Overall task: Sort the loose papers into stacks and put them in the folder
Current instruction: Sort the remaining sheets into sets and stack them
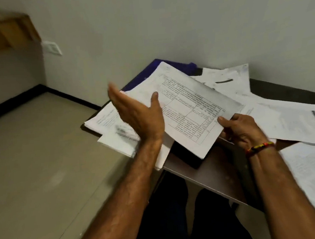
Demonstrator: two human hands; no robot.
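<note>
While the right hand (243, 128) pinched the near corner of a thin sheaf of white sheets (187, 106), thumb on top and fingers curled beneath, the left hand (138, 113) stood edge-up with its fingers straight and together and its thumb spread against the sheaf's left margin, gripping nothing. The sheaf was rectangular, flat and crisp, tilted above the table, and its top page carried a ruled table of boxed cells filled with fine print too blurred to read. A bracelet (259, 147) of red, yellow and black beads circled the right wrist.

Behind the sheaf, a blue folder (141, 78) lay at the table's far left corner, its smooth cover mostly hidden by paper. A squared stack of printed papers (107, 122) sat under the left hand at the table's left edge, partly overhanging it. More loose sheets (285, 119) lay fanned and overlapping across the right side, some marked with a dark stroke, and another page (311, 174) lay beside the right forearm.

The table (211, 175) had a matte grey-brown top with a straight, pale front edge. Beyond it rose a plain, pale wall (165, 26) with a white switch plate (52, 48), and the floor (35, 154) was of smooth beige tiles bordered by a black skirting.
</note>
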